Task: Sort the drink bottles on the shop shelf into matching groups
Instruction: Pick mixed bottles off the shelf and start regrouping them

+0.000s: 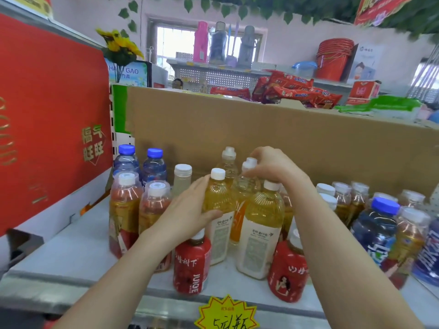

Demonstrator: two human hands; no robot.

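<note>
Red gift box (47, 119) is standing at the shelf's left end, leaning against the back. Shelf (71, 252) is carrying all the drink bottles; a cardboard box (237, 129) is running along its back edge. Near the back left corner two blue-capped water bottles (140, 162) are standing side by side, and just in front of them two amber tea bottles (137, 210) with clear overcaps. A pale cloudy bottle (181, 179) is standing just right of the water. Left hand (187, 214) is pressing flat, fingers open, against the side of a yellow tea bottle (217, 205) in the middle of the shelf. At the front edge a red juice bottle (191, 264) is standing below that hand. Right hand (270, 165) is pinching closed around the white cap of a rear yellow bottle (244, 186), touching it. A second yellow tea bottle (261, 229) is standing in front, beside another red bottle (288, 274) at the front edge. Toward the shelf's right end a mixed cluster is standing: dark blue-capped bottles (377, 229) and more amber ones (411, 238), blurred. A yellow price tag (228, 314) is hanging off the front edge.
</note>
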